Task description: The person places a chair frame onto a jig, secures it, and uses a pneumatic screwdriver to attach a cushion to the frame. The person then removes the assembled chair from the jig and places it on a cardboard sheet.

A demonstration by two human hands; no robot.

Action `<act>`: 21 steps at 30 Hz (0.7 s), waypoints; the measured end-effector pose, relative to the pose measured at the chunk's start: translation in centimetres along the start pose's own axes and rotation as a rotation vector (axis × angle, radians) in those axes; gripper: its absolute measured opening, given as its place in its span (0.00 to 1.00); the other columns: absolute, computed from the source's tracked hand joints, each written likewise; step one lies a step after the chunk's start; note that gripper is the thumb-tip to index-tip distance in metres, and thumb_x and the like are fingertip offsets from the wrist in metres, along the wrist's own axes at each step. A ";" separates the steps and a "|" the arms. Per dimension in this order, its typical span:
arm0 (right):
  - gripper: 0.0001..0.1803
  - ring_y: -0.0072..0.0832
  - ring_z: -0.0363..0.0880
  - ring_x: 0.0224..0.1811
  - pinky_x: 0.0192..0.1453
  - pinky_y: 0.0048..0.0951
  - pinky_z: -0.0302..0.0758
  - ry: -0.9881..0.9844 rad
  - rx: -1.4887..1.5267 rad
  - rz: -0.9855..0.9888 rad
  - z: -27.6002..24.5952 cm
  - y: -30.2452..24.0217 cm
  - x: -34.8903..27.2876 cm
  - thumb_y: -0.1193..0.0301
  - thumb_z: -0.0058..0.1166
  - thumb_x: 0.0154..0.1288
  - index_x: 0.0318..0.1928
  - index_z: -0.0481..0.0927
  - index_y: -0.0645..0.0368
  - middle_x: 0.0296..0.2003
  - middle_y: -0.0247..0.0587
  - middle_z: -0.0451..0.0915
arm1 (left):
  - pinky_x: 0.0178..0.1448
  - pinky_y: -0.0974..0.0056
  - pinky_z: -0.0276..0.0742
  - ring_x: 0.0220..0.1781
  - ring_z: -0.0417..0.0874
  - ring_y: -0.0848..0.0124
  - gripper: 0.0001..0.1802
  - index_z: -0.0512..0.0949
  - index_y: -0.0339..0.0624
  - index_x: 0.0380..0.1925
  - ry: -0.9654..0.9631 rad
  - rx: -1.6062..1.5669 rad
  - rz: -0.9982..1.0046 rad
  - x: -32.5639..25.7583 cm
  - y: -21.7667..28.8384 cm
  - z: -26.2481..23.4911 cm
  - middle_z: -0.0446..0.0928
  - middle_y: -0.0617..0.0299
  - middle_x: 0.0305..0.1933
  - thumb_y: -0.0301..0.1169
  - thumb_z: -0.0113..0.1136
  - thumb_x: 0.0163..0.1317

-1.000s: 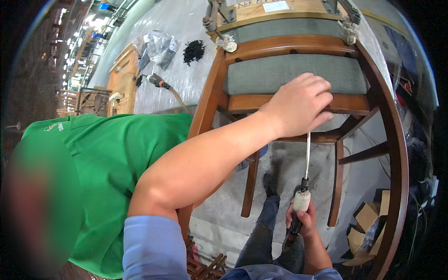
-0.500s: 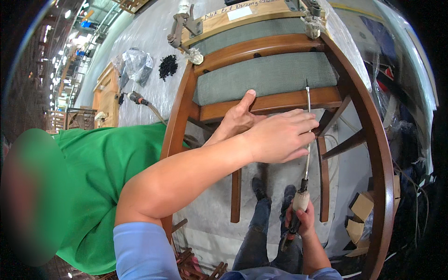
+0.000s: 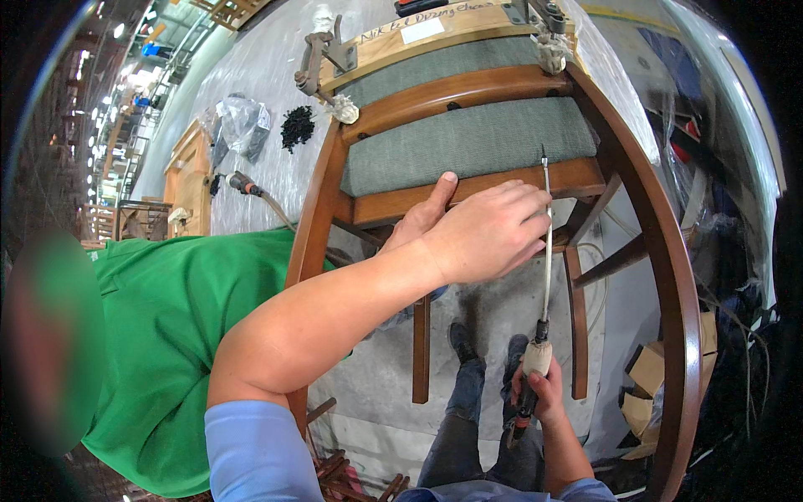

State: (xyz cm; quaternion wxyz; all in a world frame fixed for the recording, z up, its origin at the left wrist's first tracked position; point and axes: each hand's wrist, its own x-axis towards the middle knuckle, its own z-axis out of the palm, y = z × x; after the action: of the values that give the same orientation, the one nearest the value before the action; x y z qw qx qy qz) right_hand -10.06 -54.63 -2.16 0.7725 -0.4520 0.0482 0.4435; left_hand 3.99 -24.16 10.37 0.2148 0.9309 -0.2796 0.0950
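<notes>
The right hand (image 3: 545, 395) is clamped around a power screwdriver (image 3: 537, 358), near — its long bit (image 3: 547, 276) points far, toward a wooden chair rail (image 3: 573, 175). The left hand (image 3: 493, 234) bends beside it; whether it grips, I cannot tell. A co-worker's hand (image 3: 425, 216) touches the rail, farther left.

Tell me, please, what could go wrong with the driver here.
The left hand is close to the shaft of the driver, so spinning might chafe it. The tip overlaps the grey upholstery in this view, so a slip could damage it. A co-worker's hand on the wooden rail might be struck too.
</notes>
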 end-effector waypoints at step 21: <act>0.32 0.31 0.80 0.24 0.24 0.34 0.81 0.052 0.005 0.024 -0.2 0.4 -0.1 0.53 0.69 0.62 0.55 0.70 0.60 0.31 0.43 0.79 | 0.67 0.52 0.75 0.51 0.84 0.52 0.09 0.81 0.34 0.35 0.053 0.273 -0.098 -0.4 -1.0 0.8 0.81 0.48 0.41 0.29 0.60 0.57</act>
State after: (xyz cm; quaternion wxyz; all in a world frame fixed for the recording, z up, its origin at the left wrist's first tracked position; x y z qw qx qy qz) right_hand -10.31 -54.79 -2.50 0.7667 -0.4611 0.0747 0.4405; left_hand 4.23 -23.56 9.20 0.0981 0.9612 -0.2123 0.1461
